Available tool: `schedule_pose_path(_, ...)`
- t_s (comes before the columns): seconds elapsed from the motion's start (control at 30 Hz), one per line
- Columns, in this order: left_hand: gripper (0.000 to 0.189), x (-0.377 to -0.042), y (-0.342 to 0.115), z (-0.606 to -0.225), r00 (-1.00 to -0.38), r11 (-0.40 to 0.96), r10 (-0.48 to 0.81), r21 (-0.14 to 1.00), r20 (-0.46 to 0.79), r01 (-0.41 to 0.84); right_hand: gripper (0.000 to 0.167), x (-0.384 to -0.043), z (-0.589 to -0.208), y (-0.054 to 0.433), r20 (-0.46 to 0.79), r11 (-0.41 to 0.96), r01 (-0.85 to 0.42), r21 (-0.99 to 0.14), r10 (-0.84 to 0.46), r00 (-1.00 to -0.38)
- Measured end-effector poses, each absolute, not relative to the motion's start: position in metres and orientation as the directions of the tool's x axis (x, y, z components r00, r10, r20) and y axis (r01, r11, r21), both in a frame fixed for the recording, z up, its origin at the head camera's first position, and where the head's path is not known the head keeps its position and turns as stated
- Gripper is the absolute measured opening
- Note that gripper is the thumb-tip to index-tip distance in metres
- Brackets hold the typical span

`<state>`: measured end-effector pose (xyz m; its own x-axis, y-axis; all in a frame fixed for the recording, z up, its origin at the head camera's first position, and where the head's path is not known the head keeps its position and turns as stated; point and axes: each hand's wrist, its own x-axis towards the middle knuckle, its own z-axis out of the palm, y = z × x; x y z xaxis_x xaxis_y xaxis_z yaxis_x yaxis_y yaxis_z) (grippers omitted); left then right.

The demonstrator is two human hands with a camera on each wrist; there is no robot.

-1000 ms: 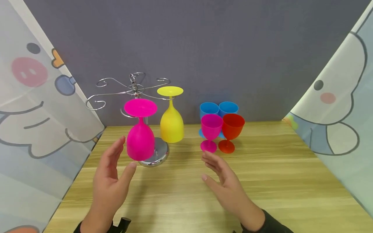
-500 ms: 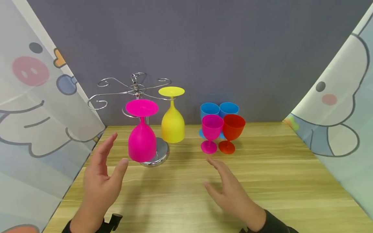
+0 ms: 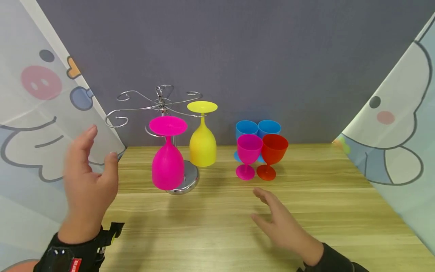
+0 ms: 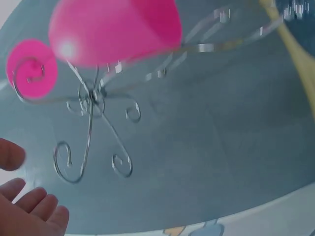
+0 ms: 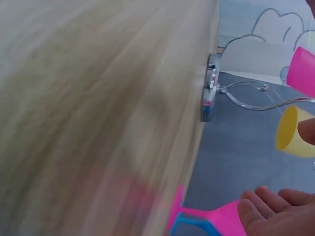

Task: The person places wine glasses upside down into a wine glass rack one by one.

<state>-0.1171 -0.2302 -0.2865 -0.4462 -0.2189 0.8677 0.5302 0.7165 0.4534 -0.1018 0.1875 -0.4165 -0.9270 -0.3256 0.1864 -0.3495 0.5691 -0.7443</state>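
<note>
The left hand [image 3: 89, 185] hovers left of the rack [image 3: 161, 101] with its upside-down pink cup [image 3: 168, 166], the right hand [image 3: 283, 223] to the rack's right, both loosely spread, empty.

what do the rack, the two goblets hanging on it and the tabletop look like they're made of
Rack: shiny metal, probably chrome-plated, given the mirror-like base and bright glints. Hanging pink goblet and yellow goblet: likely plastic, smooth and opaque, each evenly coloured. Tabletop: smooth-looking; pale streaked grain suggests wood, though it could be printed laminate.
</note>
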Motion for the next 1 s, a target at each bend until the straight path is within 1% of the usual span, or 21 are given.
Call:
schedule_pose_path(0.1,0.05,-0.125,-0.237,-0.275,-0.463,0.778,-0.205,0.43,0.863,0.458,0.068,-0.106,-0.42,0.193,0.177,0.55,-0.322,-0.771,-0.3,-0.937)
schedule_pose_path(0.17,0.051,-0.131,-0.242,-0.269,-0.488,0.797,-0.188,0.423,0.852,0.431,0.069,-0.109,-0.423,0.197,0.175,0.553,-0.307,-0.775,-0.278,-0.944)
schedule_pose_path(0.23,0.051,-0.137,-0.248,-0.265,-0.512,0.812,-0.153,0.403,0.845,0.422,0.071,-0.112,-0.424,0.201,0.188,0.551,-0.307,-0.776,-0.262,-0.947)
schedule_pose_path(0.33,0.05,-0.146,-0.254,-0.261,-0.53,0.835,-0.082,0.348,0.844,0.425,0.074,-0.117,-0.424,0.206,0.2,0.557,-0.292,-0.778,-0.221,-0.955)
schedule_pose_path(0.4,0.049,-0.151,-0.258,-0.259,-0.537,0.848,-0.039,0.312,0.843,0.428,0.073,-0.123,-0.421,0.21,0.2,0.563,-0.261,-0.784,-0.169,-0.965)
schedule_pose_path(0.5,0.047,-0.157,-0.26,-0.258,-0.545,0.859,0.002,0.278,0.838,0.431,0.076,-0.135,-0.415,0.219,0.165,0.567,-0.171,-0.806,-0.063,-0.984)
schedule_pose_path(0.6,0.046,-0.162,-0.261,-0.257,-0.552,0.866,0.013,0.267,0.834,0.424,0.083,-0.151,-0.408,0.228,0.124,0.546,-0.096,-0.832,0.014,-0.992)
schedule_pose_path(0.67,0.044,-0.165,-0.261,-0.257,-0.555,0.868,0.017,0.263,0.831,0.421,0.089,-0.161,-0.404,0.234,0.1,0.524,-0.069,-0.849,0.03,-0.995)
schedule_pose_path(0.9,0.042,-0.172,-0.263,-0.259,-0.584,0.854,0.028,0.285,0.811,0.436,0.102,-0.193,-0.392,0.24,0.093,0.467,-0.041,-0.883,0.089,-0.992)
schedule_pose_path(1.0,0.043,-0.173,-0.266,-0.26,-0.591,0.855,0.013,0.297,0.806,0.424,0.104,-0.204,-0.389,0.238,0.104,0.455,-0.048,-0.889,0.099,-0.99)
